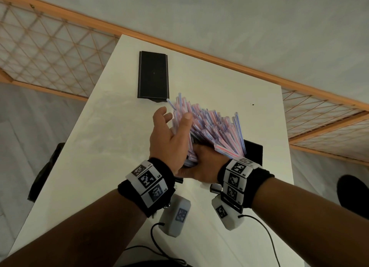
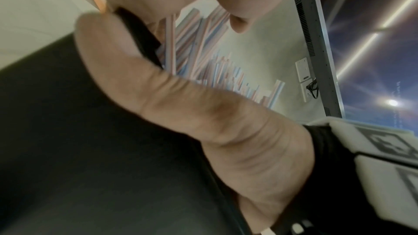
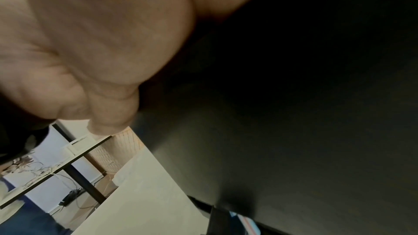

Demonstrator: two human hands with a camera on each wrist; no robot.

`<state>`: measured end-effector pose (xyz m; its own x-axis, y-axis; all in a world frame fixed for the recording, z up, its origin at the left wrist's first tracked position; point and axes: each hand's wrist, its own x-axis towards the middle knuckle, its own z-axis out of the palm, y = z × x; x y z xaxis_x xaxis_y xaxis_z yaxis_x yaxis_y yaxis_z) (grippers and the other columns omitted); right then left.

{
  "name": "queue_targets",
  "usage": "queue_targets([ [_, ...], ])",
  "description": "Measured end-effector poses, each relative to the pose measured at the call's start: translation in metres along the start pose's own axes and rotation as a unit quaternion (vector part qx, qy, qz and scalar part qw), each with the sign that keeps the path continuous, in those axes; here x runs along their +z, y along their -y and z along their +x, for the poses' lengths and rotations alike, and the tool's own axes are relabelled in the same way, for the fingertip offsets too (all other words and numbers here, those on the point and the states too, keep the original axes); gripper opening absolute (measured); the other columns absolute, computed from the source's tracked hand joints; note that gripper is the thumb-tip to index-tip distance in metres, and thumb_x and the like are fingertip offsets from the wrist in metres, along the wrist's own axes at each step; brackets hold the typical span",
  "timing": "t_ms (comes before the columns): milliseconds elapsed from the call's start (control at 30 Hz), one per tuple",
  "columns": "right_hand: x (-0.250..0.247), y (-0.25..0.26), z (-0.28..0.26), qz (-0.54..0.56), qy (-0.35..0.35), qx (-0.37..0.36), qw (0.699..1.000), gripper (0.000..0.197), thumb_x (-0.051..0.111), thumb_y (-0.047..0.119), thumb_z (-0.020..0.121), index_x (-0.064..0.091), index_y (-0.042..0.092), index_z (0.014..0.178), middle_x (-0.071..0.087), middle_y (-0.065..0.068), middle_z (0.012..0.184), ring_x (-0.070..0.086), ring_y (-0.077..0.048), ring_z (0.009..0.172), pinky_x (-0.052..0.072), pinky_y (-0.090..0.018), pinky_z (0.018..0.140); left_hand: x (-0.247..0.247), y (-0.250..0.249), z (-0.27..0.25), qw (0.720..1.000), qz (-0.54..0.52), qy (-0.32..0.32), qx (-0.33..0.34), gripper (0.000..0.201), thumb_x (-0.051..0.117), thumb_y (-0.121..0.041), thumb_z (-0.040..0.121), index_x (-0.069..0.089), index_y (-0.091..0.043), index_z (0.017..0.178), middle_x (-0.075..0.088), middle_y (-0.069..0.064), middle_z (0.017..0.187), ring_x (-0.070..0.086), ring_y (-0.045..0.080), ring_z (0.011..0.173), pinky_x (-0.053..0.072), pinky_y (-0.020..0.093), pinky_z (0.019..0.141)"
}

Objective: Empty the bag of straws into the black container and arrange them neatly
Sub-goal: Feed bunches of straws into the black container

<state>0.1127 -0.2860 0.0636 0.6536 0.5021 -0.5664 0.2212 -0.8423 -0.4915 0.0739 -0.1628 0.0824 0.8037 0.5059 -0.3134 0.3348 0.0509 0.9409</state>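
Hands: both are held together over the near middle of the worktop [image 1: 95, 139]. Left hand [image 1: 169, 139]: fingers are spread and fairly straight, with the thumb laid against the left side of the straws [image 1: 211, 131]. Right hand [image 1: 201, 165]: fingers are curled round the lower end of the black container [image 1: 253, 149], which is gripped from below and tilted.

Straws: one large bundle, striped red and blue on white, is stood in the black container; the upper ends are fanned out unevenly toward the far side.

Lid or second black tray [image 1: 153, 77]: laid flat on the worktop, farther away, apart from the hands.

Wristbands [image 1: 147, 179]: one is worn on each wrist, carrying square printed markers.

Cables [image 1: 157, 244]: seen trailing across the near edge of the worktop.
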Motion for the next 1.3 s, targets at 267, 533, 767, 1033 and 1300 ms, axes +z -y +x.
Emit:
queue_targets([
  [267, 0.003, -0.007, 0.005, -0.004, -0.014, -0.048, 0.999, 0.091, 0.075, 0.078, 0.058, 0.052, 0.027, 0.13, 0.064, 0.014, 0.116, 0.062, -0.006, 0.105, 0.051, -0.031, 0.098, -0.004, 0.003, 0.002, 0.999, 0.003, -0.028, 0.029, 0.048, 0.063, -0.046, 0.097, 0.047, -0.022, 0.136, 0.069, -0.011, 0.107, 0.067, 0.005, 0.096, 0.054, 0.032, 0.093],
  [533, -0.001, -0.012, -0.019, -0.151, -0.07, -0.036, 0.985, 0.078, 0.042, 0.095, 0.062, 0.047, 0.023, 0.088, 0.05, 0.008, 0.068, 0.051, -0.019, 0.064, 0.045, -0.032, 0.063, -0.001, 0.015, -0.001, 0.998, 0.041, 0.032, 0.046, 0.06, 0.064, -0.038, 0.094, 0.042, -0.022, 0.148, 0.064, -0.006, 0.127, 0.064, 0.017, 0.119, 0.051, 0.041, 0.103],
  [767, -0.003, -0.032, -0.057, -0.13, -0.175, -0.076, 0.973, 0.052, 0.069, 0.057, 0.077, 0.063, 0.016, 0.109, 0.067, -0.003, 0.102, 0.063, -0.026, 0.096, 0.053, -0.037, 0.078, -0.008, -0.002, 0.013, 0.986, -0.156, -0.04, -0.028, 0.061, 0.068, -0.042, 0.084, 0.047, -0.024, 0.139, 0.061, 0.004, 0.128, 0.063, 0.019, 0.117, 0.054, 0.041, 0.099],
  [1033, 0.0, -0.038, -0.051, -0.114, -0.108, -0.039, 0.987, 0.046, 0.071, 0.05, 0.08, 0.062, 0.023, 0.115, 0.057, 0.003, 0.105, 0.058, -0.024, 0.104, 0.045, -0.029, 0.085, -0.003, -0.004, 0.007, 0.978, -0.201, -0.055, -0.032, 0.074, 0.059, -0.06, 0.079, 0.054, -0.012, 0.135, 0.06, 0.013, 0.135, 0.057, 0.029, 0.127, 0.046, 0.044, 0.11],
  [1300, 0.005, -0.02, -0.029, -0.104, -0.087, 0.009, 0.991, 0.053, 0.071, 0.059, 0.079, 0.044, 0.022, 0.106, 0.051, 0.005, 0.09, 0.054, -0.022, 0.084, 0.037, -0.028, 0.071, -0.002, 0.003, 0.006, 0.967, -0.249, -0.047, -0.034, 0.059, 0.069, -0.062, 0.067, 0.058, -0.029, 0.115, 0.068, 0.0, 0.113, 0.07, 0.017, 0.106, 0.051, 0.048, 0.105],
])
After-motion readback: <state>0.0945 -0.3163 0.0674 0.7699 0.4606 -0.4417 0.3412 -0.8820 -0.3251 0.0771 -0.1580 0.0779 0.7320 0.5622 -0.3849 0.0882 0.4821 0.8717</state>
